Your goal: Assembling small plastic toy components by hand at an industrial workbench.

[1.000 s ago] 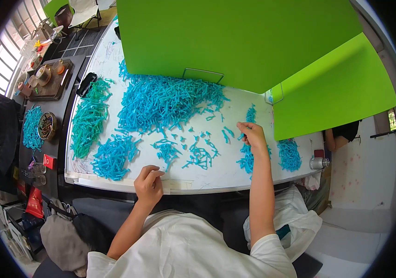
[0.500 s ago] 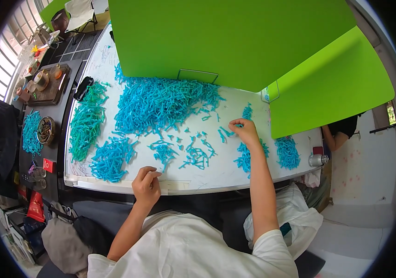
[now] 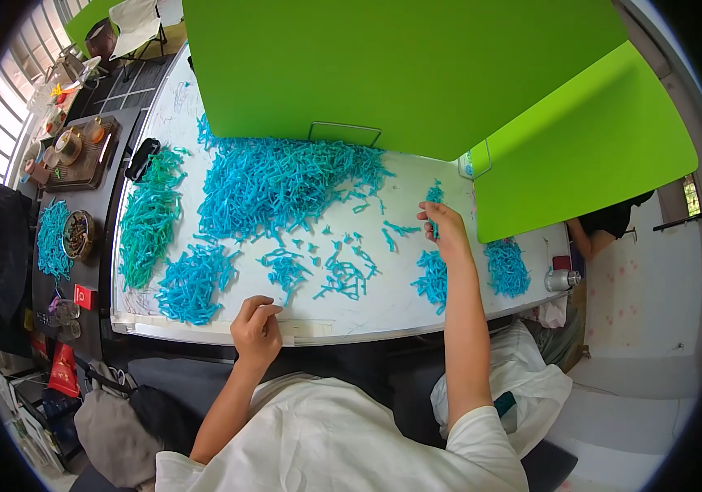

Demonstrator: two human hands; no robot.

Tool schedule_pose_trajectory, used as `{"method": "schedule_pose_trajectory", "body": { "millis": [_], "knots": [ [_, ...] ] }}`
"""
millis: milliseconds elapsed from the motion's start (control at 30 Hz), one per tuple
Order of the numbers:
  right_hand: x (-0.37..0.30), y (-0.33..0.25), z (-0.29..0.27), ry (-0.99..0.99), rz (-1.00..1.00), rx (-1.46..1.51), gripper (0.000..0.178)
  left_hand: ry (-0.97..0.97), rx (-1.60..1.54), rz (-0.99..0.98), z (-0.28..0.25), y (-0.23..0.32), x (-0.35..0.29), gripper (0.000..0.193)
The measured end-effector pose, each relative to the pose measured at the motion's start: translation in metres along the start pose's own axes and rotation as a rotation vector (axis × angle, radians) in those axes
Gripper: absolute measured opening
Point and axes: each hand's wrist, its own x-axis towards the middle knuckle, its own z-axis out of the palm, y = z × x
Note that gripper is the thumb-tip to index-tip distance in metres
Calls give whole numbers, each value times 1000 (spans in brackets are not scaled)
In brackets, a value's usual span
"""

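My right hand (image 3: 446, 231) hovers over the right part of the white table, fingers apart. Blue shows in the gap between its fingers and thumb; it looks like pieces behind the hand. Left of it lie a few loose blue plastic strips (image 3: 389, 239). A narrow blue pile (image 3: 430, 283) is partly hidden by my right forearm. My left hand (image 3: 256, 332) rests at the near edge, fingers curled in; what they hold, if anything, is hidden. Just beyond it lies a small blue cluster (image 3: 285, 271), with a looser group (image 3: 345, 279) to its right.
A large heap of blue strips (image 3: 273, 184) fills the table's far middle. Green strips (image 3: 150, 221) and another blue pile (image 3: 196, 283) lie left, one more blue pile (image 3: 507, 266) right. Green panels (image 3: 400, 74) stand behind. A metal cup (image 3: 562, 280) is at the right edge, near another person's arm (image 3: 585, 242).
My right hand has shifted slightly right, away from the loose strips, and its pinched fingers have parted. My left hand keeps its place and curl. The view has shifted slightly.
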Motion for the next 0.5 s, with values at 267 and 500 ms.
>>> {"method": "schedule_pose_trajectory", "body": {
  "millis": [267,500],
  "knots": [
    [-6,0,-11,-188,193,518,38,12,2,27,1,0,0,25],
    [-15,-2,-4,-245,202,558,37,-15,10,-36,-2,3,0,23]
  ]
}}
